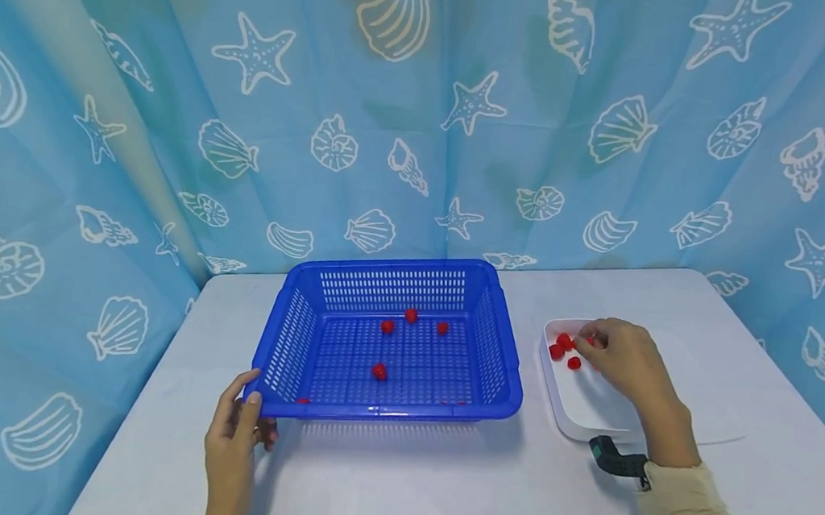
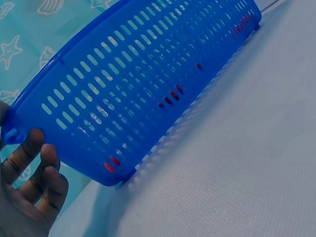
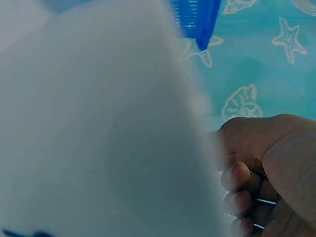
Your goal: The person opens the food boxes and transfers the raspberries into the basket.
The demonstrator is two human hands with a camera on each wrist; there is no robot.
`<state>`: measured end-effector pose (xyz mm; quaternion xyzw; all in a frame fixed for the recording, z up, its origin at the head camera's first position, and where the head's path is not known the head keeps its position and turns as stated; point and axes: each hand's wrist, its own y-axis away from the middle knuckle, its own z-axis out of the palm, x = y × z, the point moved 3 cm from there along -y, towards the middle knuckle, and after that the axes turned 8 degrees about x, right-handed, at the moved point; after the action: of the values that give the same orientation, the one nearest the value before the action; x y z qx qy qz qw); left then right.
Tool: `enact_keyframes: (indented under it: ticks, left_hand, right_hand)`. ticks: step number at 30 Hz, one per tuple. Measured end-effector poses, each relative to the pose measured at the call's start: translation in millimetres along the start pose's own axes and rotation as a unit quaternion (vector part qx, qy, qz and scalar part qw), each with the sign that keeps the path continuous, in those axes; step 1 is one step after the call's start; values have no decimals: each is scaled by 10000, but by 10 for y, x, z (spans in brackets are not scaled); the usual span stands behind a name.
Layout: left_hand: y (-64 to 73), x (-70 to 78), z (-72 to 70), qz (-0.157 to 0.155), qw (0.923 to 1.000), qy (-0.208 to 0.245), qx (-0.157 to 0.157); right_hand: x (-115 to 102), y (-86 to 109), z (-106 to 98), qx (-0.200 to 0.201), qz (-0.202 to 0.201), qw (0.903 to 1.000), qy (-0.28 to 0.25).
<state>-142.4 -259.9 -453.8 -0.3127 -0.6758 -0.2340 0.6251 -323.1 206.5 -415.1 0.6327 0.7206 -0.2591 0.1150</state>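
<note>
The blue basket (image 1: 371, 413) stands on the white bench (image 1: 380, 489), left of its middle and close to the back edge. The left hand (image 1: 234, 421) pinches the rim at the basket's front left corner between thumb and forefinger; its other fingers hang loosely bent beside the wall. Four red pieces (image 1: 378, 371) lie apart on the basket's floor, and more red shows at the foot of the front wall.

The white tub (image 1: 552, 386) sits to the right, nearer the bench's right edge, a gap between it and the basket. The right hand (image 1: 623, 356) reaches into its back part with fingers bent; whether it pinches a piece I cannot tell, as the tub's wall hides the fingertips in the wrist view. Several red pieces lie at the tub's back left corner.

A sleeve (image 1: 691, 506) covers the right forearm, with a dark device (image 1: 618, 461) at the wrist. A shell-patterned curtain (image 1: 397, 86) hangs behind the bench.
</note>
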Motion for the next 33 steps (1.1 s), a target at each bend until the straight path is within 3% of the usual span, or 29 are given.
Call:
enact_keyframes:
  ticks: [10,19,33]
  left_hand:
    - [13,-2,-7,-61,10000,23,8]
    - [6,-15,8,162,9998,-137,-22]
    - [18,43,5,87,9998,-191,-34]
  right_hand:
    - [95,-14,117,-202,243,9995,89]
    - [156,-20,202,-570,472,9973,-22]
    - [143,-27,240,-440,316,9984,164]
